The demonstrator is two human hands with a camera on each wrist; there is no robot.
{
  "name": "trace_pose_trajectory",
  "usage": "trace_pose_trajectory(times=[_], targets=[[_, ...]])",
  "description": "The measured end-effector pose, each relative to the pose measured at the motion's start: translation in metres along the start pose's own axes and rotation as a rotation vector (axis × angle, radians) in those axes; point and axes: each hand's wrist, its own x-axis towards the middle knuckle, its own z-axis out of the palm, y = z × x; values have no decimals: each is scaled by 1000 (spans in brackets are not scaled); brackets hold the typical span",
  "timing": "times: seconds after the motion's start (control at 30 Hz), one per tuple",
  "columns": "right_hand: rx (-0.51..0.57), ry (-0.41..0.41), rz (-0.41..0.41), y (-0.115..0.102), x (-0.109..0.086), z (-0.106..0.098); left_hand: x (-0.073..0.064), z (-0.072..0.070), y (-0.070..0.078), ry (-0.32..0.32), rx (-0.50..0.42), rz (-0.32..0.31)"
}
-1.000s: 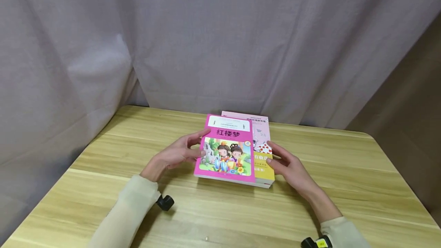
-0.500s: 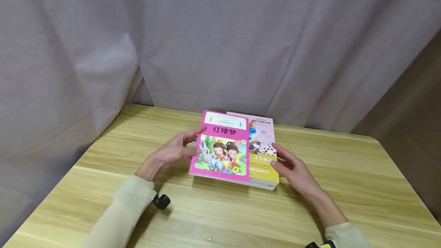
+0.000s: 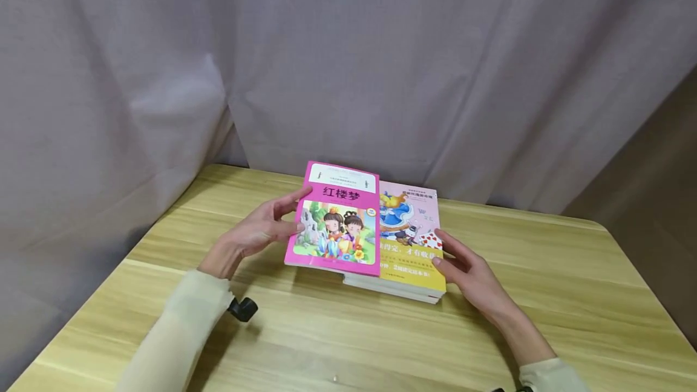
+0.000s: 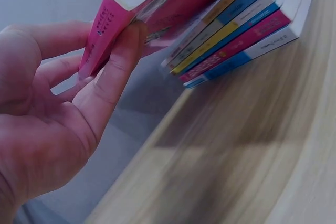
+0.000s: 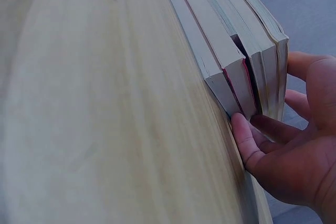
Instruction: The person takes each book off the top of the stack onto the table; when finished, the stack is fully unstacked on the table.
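Head view showed the magenta book (image 3: 336, 216) between the hands, its spine edge pinched by the left hand (image 3: 264, 225) while its other side reached over the stack (image 3: 392, 289). Its long axis ran away from the person, the title end farther off and the lettering upright to the wearer. The right hand (image 3: 471, 268) held the stack's opposite edge, a thumb on the yellow band of the topmost light pink-and-yellow book (image 3: 411, 231), whose long axis lay much the same way. The stack rested on the bench (image 3: 305, 331).

Left wrist view put the magenta spine toward the left palm, fingers on either side of it, with a dark gap toward the spines below. The book looked like a paperback: probably light, a little bendy, and slick where its glossy cover caught the light. The spine seemed the sound place to hold, since a grip on loose pages could let it fan open.

Right wrist view had the stack's page edges facing the right hand, whose fingers bent around a corner down near the bench. Together those volumes would likely weigh more and could slide over one another, so steadying that side seemed sensible.
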Motion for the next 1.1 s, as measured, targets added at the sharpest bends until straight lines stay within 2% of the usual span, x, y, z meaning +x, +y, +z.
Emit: trace_pose_trajectory(times=[0.3,0.43,0.6,0.73,1.1], targets=[[-22,4,6,2,-3,-2,-15,-22,4,30,15,15],[-49,-2,7,4,-6,-2,-25,-34,5,51,27,-4],[-48,-18,-15,2,-2,-1,-34,-53,16,83,84,-12],[-62,-8,-14,0,1,-1,-40,-66,21,102,122,-42],[-46,-10,0,4,1,1,-60,-101,11,132,184,-127]])
